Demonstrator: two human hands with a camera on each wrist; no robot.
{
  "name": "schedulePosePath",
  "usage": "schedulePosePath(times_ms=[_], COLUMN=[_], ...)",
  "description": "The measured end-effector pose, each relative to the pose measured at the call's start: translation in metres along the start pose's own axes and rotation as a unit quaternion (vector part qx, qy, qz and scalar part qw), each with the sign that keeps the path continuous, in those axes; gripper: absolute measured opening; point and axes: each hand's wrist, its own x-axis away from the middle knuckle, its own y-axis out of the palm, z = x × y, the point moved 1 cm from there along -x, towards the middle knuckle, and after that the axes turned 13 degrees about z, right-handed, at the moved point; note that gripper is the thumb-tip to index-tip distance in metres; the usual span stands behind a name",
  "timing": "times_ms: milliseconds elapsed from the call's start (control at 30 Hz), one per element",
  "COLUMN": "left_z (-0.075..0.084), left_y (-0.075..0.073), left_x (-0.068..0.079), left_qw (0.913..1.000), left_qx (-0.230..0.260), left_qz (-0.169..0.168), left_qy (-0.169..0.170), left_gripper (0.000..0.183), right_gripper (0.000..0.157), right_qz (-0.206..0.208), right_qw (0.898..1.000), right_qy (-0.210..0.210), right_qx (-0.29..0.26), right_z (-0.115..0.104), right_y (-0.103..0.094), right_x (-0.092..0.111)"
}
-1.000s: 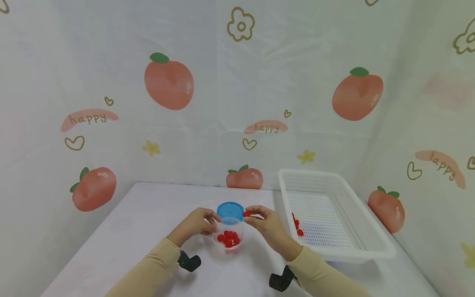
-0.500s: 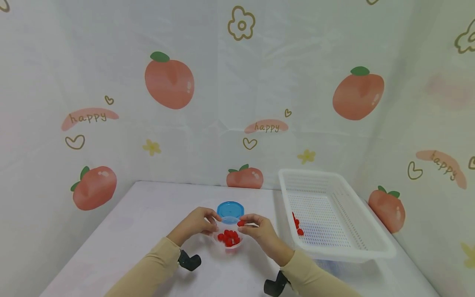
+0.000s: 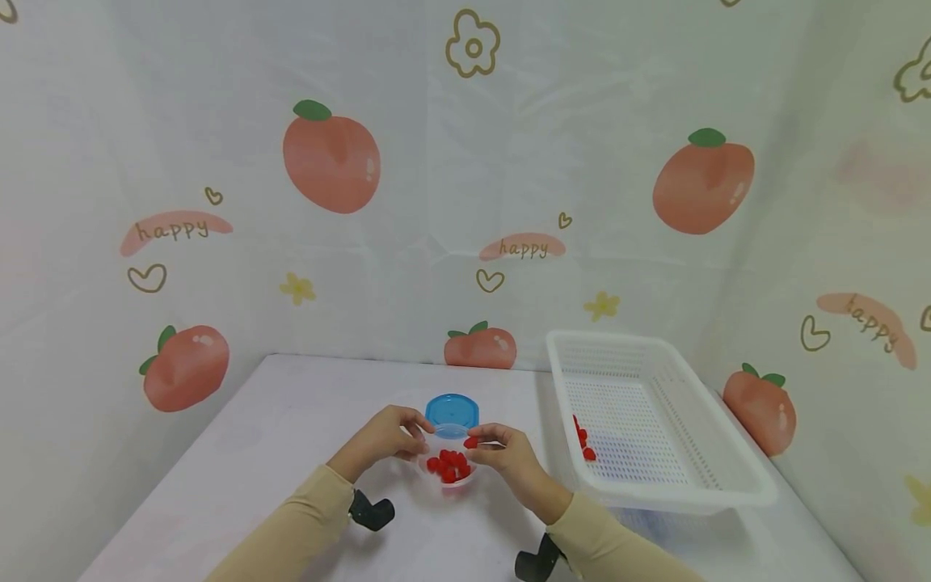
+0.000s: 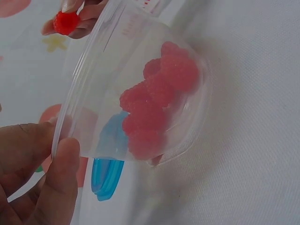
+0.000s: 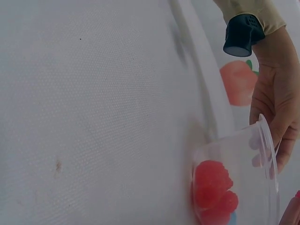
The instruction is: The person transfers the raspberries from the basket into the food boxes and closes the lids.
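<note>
A clear plastic tub [image 4: 110,70] stands on the table with several red raspberries [image 4: 159,89] heaped in its bottom. My left hand [image 3: 383,436] pinches the tub's rim on the left side, thumb and fingers either side of the wall in the left wrist view. At the opposite side of the rim, my right hand [image 3: 512,462] pinches a single raspberry [image 4: 67,22] between thumb and fingertips, level with the tub's mouth. Just behind the tub lies a blue lid [image 3: 452,410]; the tub partly overlaps it in the left wrist view.
To the right stands a white perforated basket [image 3: 633,420], its near end by my right forearm. A few more raspberries [image 3: 588,454] lie along its left inner side, partly hidden by the wall. A printed cloth [image 3: 407,202] hangs behind the white table [image 3: 305,396].
My right hand has carried the raspberry left and slightly down, from beside the lid to the tub's right rim. My left hand keeps its grip on the rim.
</note>
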Motion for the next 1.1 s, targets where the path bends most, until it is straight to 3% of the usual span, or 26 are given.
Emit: schedulePosePath(times_ms=[1100], left_z=[0.0003], left_y=[-0.0007], left_x=[-0.0003], left_qw=[1.0], left_qx=[0.003], left_qz=[-0.001], left_qy=[0.003], left_gripper=[0.024], right_gripper=[0.042], right_qz=[-0.029], right_qw=[1.0], right_qy=[-0.002], right_qx=[-0.004], right_z=[-0.0054], right_y=[-0.0022], right_x=[0.0034])
